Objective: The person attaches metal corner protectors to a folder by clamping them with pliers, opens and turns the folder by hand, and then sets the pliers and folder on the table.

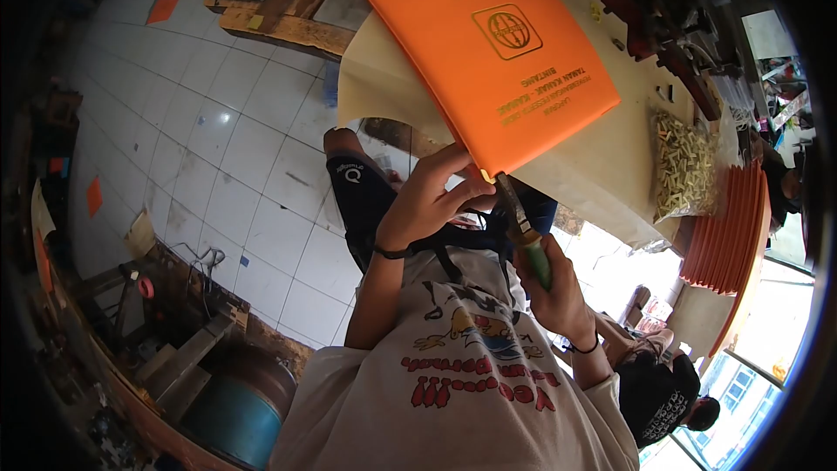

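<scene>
An orange folder (475,44) with gold printing and a globe emblem lies on the paper-covered table (593,170), its near corner pointing at my body. My left hand (429,196) pinches that corner, where a small gold-coloured piece (488,176) shows at the tip. In my right hand (555,290) are pliers (516,214) with green handles, fingers wrapped round them. The jaws of the pliers are at the folder's corner, close beside the gold piece and my left fingertips.
A clear bag of small gold-coloured pieces (684,166) is on the table's right side. Beyond it stands a stack of orange folders (728,227). A person in a black shirt (658,392) is at the lower right. Dark metal machinery (645,9) runs along the table's far side.
</scene>
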The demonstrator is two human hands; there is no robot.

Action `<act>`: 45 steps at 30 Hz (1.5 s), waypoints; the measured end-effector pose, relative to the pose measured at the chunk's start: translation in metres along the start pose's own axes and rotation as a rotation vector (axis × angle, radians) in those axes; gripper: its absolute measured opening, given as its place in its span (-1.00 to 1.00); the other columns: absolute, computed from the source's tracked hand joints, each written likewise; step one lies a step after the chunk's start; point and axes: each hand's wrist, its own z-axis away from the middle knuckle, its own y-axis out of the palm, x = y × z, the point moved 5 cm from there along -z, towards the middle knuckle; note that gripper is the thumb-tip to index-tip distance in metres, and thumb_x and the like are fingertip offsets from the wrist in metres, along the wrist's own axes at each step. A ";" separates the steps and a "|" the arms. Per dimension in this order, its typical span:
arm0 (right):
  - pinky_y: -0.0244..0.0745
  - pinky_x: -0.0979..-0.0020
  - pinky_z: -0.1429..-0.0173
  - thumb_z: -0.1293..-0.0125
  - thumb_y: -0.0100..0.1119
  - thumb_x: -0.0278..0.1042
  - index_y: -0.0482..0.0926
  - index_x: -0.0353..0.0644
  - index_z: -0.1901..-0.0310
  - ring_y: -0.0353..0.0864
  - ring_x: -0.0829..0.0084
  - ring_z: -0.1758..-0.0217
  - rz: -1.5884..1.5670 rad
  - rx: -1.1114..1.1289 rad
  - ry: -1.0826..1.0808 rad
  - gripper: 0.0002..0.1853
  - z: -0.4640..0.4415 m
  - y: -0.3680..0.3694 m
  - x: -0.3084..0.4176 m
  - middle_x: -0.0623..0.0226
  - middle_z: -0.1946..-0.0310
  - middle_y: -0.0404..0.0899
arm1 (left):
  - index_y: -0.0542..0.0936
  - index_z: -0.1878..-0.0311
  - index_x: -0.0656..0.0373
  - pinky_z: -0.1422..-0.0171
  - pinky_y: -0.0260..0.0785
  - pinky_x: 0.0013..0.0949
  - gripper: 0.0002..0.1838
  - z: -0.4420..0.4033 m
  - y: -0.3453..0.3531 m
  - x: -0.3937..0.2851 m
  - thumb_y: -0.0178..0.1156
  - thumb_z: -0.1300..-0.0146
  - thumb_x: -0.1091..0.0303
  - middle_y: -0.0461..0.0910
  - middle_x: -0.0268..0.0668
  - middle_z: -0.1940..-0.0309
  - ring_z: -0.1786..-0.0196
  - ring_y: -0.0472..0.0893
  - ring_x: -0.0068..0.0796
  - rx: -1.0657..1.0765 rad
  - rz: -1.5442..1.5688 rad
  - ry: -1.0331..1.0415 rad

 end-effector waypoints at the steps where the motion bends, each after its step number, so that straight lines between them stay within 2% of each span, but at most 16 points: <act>1: 0.49 0.22 0.15 -0.32 0.05 -0.66 0.35 -0.29 0.12 0.66 0.00 0.23 -0.008 0.005 0.016 -0.84 0.000 0.000 0.000 0.03 0.33 0.60 | 0.56 0.03 0.35 -0.10 0.36 -0.41 -0.73 0.000 0.000 0.000 0.33 -0.26 0.44 0.60 -0.24 0.18 0.10 0.57 -0.47 0.003 -0.007 0.000; 12: 0.50 0.21 0.15 -0.31 0.05 -0.65 0.41 -0.29 0.14 0.66 -0.07 0.23 -0.058 0.015 0.042 -0.87 -0.003 -0.002 -0.002 -0.02 0.33 0.60 | 0.57 0.05 0.34 -0.06 0.38 -0.43 -0.73 0.000 -0.001 0.003 0.34 -0.27 0.41 0.60 -0.27 0.18 0.11 0.57 -0.52 0.005 -0.021 -0.020; 16: 0.50 0.32 0.00 -0.25 0.09 -0.67 0.52 -0.29 0.00 0.67 0.17 0.07 -0.195 0.086 0.077 -0.72 0.000 -0.002 -0.017 0.11 0.15 0.65 | 0.58 0.04 0.34 -0.08 0.38 -0.42 -0.74 0.001 -0.003 0.007 0.28 -0.36 0.33 0.61 -0.30 0.15 0.09 0.57 -0.52 0.026 0.012 0.015; 18: 0.48 0.38 -0.11 -0.21 0.11 -0.69 0.55 -0.27 -0.09 0.65 0.33 -0.03 -0.336 0.089 0.083 -0.61 0.001 -0.007 -0.011 0.20 0.03 0.65 | 0.59 0.02 0.34 -0.11 0.37 -0.42 -0.72 0.004 -0.007 0.012 0.22 -0.42 0.27 0.62 -0.31 0.12 0.06 0.56 -0.53 0.008 0.079 -0.070; 21: 0.42 0.42 -0.22 -0.17 0.12 -0.71 0.53 -0.24 -0.19 0.56 0.47 -0.12 -0.429 0.127 0.146 -0.50 0.011 -0.009 -0.021 0.29 -0.09 0.61 | 0.60 -0.01 0.35 -0.10 0.37 -0.44 -0.66 0.000 -0.007 0.014 0.15 -0.48 0.21 0.62 -0.31 0.09 0.06 0.54 -0.57 -0.001 0.064 -0.071; 22: 0.42 0.42 -0.22 -0.15 0.11 -0.72 0.54 -0.24 -0.19 0.56 0.46 -0.13 -0.430 0.122 0.153 -0.49 0.014 -0.010 -0.023 0.28 -0.10 0.61 | 0.60 -0.02 0.35 -0.08 0.37 -0.45 -0.65 -0.002 -0.006 0.013 0.13 -0.50 0.19 0.62 -0.31 0.08 0.06 0.53 -0.59 0.000 0.039 -0.050; 25: 0.41 0.41 -0.22 -0.10 0.10 -0.75 0.55 -0.24 -0.16 0.58 0.42 -0.15 -0.402 0.090 0.142 -0.48 0.021 -0.014 -0.026 0.22 -0.15 0.59 | 0.64 0.09 0.34 0.03 0.40 -0.41 -0.75 -0.003 -0.002 0.010 0.18 -0.45 0.29 0.63 -0.26 0.22 0.18 0.56 -0.53 -0.067 0.062 -0.017; 30: 0.45 0.40 -0.15 -0.02 0.03 -0.81 0.59 -0.28 -0.05 0.64 0.30 -0.10 -0.177 -0.011 0.046 -0.50 0.022 -0.026 -0.016 0.08 -0.27 0.51 | 0.64 0.06 0.33 -0.01 0.41 -0.41 -0.75 -0.001 0.000 0.005 0.19 -0.44 0.30 0.64 -0.24 0.20 0.13 0.58 -0.51 -0.095 0.093 -0.053; 33: 0.48 0.38 -0.09 0.01 -0.01 -0.82 0.59 -0.31 0.00 0.68 0.22 -0.02 -0.181 -0.028 -0.001 -0.51 0.017 -0.023 -0.013 0.02 -0.31 0.47 | 0.64 0.07 0.33 -0.02 0.41 -0.40 -0.76 -0.003 0.003 0.006 0.20 -0.43 0.30 0.64 -0.22 0.20 0.12 0.59 -0.49 -0.097 0.095 -0.028; 37: 0.51 0.37 -0.01 0.01 -0.03 -0.79 0.59 -0.31 -0.02 0.68 0.25 0.07 -0.270 0.001 0.041 -0.50 0.013 -0.011 -0.010 0.05 -0.25 0.53 | 0.64 0.08 0.32 0.01 0.42 -0.39 -0.76 -0.003 0.007 0.014 0.21 -0.42 0.31 0.63 -0.21 0.23 0.16 0.61 -0.45 -0.110 0.055 -0.022; 45: 0.53 0.35 0.06 -0.03 -0.09 -0.77 0.56 -0.34 -0.04 0.68 0.24 0.18 -0.183 -0.019 0.057 -0.51 0.011 -0.012 -0.005 0.04 0.14 0.63 | 0.64 0.10 0.32 0.06 0.43 -0.38 -0.78 -0.004 0.007 0.013 0.24 -0.39 0.32 0.63 -0.21 0.25 0.20 0.61 -0.44 -0.115 0.058 -0.005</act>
